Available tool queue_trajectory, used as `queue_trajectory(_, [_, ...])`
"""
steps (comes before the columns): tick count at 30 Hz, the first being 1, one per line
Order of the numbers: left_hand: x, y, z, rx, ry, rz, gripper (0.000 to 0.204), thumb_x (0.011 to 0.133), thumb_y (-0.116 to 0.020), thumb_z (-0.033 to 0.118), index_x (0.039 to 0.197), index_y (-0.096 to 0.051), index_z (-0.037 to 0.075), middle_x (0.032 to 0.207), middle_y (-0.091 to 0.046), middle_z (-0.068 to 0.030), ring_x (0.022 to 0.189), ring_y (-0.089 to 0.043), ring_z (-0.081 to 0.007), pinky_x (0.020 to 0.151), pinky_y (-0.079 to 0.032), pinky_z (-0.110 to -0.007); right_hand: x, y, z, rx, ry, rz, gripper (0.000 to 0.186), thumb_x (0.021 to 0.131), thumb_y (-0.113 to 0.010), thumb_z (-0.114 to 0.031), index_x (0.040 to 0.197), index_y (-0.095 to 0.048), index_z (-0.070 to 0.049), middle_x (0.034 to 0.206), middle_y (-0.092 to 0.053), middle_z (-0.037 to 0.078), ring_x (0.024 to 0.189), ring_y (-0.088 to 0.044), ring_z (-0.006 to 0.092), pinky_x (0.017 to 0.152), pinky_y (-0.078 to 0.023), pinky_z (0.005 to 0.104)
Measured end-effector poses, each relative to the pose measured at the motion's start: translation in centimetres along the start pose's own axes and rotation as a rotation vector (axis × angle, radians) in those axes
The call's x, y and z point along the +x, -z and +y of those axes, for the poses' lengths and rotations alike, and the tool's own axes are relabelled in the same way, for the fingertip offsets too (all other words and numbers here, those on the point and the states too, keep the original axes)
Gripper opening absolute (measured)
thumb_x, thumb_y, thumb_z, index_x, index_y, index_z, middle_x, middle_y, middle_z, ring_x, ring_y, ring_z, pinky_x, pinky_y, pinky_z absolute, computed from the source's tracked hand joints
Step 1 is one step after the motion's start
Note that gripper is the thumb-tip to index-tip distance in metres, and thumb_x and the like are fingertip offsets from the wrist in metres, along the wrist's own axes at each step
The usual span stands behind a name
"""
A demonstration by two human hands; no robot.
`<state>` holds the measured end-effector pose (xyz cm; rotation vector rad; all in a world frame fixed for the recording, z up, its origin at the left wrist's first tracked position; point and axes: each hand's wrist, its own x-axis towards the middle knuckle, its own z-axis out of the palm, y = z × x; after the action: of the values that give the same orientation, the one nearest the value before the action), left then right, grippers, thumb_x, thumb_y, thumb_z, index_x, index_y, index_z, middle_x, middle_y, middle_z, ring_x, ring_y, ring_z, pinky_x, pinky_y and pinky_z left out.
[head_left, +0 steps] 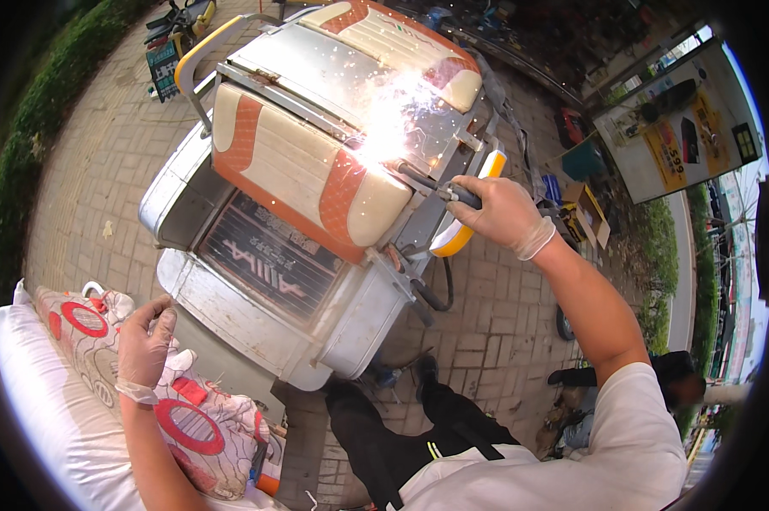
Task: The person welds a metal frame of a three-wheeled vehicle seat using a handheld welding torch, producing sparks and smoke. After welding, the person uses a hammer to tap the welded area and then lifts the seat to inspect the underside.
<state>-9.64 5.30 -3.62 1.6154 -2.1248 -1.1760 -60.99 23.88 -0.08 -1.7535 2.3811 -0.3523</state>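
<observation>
My gloved right hand (495, 213) grips a black welding holder (465, 194) at the orange-and-cream padded seat (244, 140) of a silver metal vehicle body (180, 281). Bright sparks and glare (384, 140) hide the welding point on the seat's metalwork. Beside my right hand is a yellow-and-white curved rail (448, 243). My gloved left hand (146, 345) has curled fingers over a red-patterned cloth cushion (193, 434) at the lower left; whether it holds anything is hidden. A pale pillow (44, 383) lies beside the cushion.
A person in dark clothing (665, 375) is low at my right. Behind the vehicle stand a leaning signboard (669, 128), cardboard boxes (584, 213) and a teal bin (580, 157). A scooter (176, 25) is at the upper left, near a hedge (10, 170) along the paving (86, 196).
</observation>
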Motion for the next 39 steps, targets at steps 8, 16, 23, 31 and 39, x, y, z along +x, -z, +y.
queue_trajectory(8, [0.0, 0.2, 0.5, 0.036, -0.009, -0.007, 0.041, 0.100, -0.069, 0.026, 0.128, -0.069, -0.004, 0.120, -0.075, -0.0177, 0.111, -0.070, -0.0233, 0.100, -0.051, -0.035, -1.7, 0.8, 0.0, -0.043, 0.033, 0.051, 0.033, 0.088, -0.071, -0.032, 0.111, -0.075, -0.008, 0.089, -0.074, 0.018, 0.083, -0.072, 0.0378, 0.076, -0.058, 0.0463])
queue_trajectory(16, [-0.1, 0.1, 0.7, 0.036, -0.019, -0.003, 0.041, 0.099, -0.070, 0.026, 0.127, -0.069, -0.005, 0.118, -0.075, -0.0174, 0.111, -0.070, -0.0225, 0.101, -0.050, -0.035, -0.6, 0.1, -0.3, -0.022, 0.040, 0.041, 0.031, 0.089, -0.071, -0.032, 0.108, -0.074, -0.007, 0.088, -0.074, 0.018, 0.083, -0.072, 0.0380, 0.075, -0.058, 0.0472])
queue_trajectory(23, [0.0, 0.1, 0.4, 0.031, -0.027, 0.005, 0.041, 0.099, -0.070, 0.025, 0.126, -0.070, -0.005, 0.118, -0.075, -0.0179, 0.112, -0.070, -0.0244, 0.102, -0.050, -0.036, 0.1, -0.2, -0.3, -0.030, 0.006, 0.007, 0.032, 0.088, -0.071, -0.034, 0.106, -0.075, -0.007, 0.087, -0.074, 0.017, 0.082, -0.071, 0.0384, 0.074, -0.057, 0.0483])
queue_trajectory(31, [-0.2, 0.0, 0.9, 0.012, 0.002, 0.012, 0.042, 0.099, -0.070, 0.026, 0.125, -0.070, -0.007, 0.119, -0.075, -0.0185, 0.115, -0.069, -0.0257, 0.104, -0.050, -0.036, 0.3, 0.2, -0.6, -0.047, -0.022, -0.021, 0.033, 0.088, -0.071, -0.036, 0.107, -0.075, -0.009, 0.085, -0.074, 0.016, 0.081, -0.071, 0.0382, 0.073, -0.057, 0.0491])
queue_trajectory(39, [-0.1, 0.0, 0.2, 0.017, -0.024, 0.014, 0.042, 0.099, -0.070, 0.027, 0.125, -0.070, -0.005, 0.118, -0.075, -0.0185, 0.114, -0.070, -0.0251, 0.103, -0.050, -0.036, -0.1, 0.1, -0.5, -0.059, -0.025, -0.034, 0.033, 0.089, -0.072, -0.035, 0.110, -0.074, -0.010, 0.088, -0.074, 0.016, 0.084, -0.072, 0.0374, 0.074, -0.057, 0.0482])
